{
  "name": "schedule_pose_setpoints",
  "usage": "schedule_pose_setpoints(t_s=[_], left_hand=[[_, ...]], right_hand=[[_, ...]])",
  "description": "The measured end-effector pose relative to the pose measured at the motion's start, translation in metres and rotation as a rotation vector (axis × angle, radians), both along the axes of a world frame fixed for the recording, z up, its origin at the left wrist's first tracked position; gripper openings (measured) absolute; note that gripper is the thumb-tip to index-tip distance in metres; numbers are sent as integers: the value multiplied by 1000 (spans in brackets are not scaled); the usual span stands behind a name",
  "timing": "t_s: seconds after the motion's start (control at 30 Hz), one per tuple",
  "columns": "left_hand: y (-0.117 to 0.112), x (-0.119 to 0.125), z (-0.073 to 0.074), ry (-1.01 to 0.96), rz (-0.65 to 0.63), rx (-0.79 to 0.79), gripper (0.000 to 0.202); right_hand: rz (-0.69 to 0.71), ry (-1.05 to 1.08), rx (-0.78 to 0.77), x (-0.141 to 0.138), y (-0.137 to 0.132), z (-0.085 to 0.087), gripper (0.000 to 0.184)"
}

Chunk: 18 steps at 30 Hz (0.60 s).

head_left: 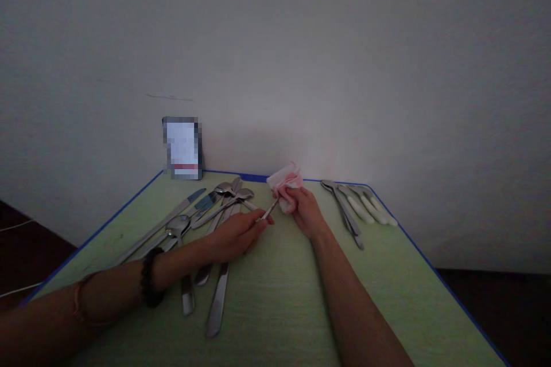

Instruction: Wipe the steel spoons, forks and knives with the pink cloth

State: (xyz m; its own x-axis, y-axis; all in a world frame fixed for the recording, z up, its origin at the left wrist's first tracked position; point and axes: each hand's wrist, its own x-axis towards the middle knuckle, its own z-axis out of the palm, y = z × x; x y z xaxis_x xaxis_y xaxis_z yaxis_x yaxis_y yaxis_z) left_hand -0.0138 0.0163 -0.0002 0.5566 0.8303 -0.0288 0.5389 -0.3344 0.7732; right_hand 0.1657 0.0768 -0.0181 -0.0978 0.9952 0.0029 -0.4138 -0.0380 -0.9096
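Note:
My left hand (241,235) is closed around a slim piece of metal cutlery (270,210); which kind it is stays hidden. The far end of that piece goes into a crumpled pink-and-white cloth (284,180). My right hand (307,213) grips the cloth, fingers wrapped into its folds. Below and left of my left hand lies a loose spread of metal cutlery, with a spoon (178,226), a table knife (197,195) and several other pieces overlapping. My left forearm covers part of this spread.
Right of my right hand lie a metal spoon (329,184) among other metal pieces and several white-handled utensils (360,209). A phone with a lit, blurred screen (183,149) leans against the wall (275,69) at the back left. The green table (275,309) has a blue edge.

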Motion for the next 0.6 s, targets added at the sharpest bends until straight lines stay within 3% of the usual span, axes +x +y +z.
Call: schedule_pose_setpoints(t_s=[0.07,0.37,0.6], left_hand=[[0,0,2,5,-9,4,40],[0,0,4,19,-18,-4,38],[0,-1,3,-1,-21,11,39]], right_hand=[[-29,21,-14,0,0,1,11],[-31,76,9,0,-2,4,23],[15,123,24,1,-5,9,14]])
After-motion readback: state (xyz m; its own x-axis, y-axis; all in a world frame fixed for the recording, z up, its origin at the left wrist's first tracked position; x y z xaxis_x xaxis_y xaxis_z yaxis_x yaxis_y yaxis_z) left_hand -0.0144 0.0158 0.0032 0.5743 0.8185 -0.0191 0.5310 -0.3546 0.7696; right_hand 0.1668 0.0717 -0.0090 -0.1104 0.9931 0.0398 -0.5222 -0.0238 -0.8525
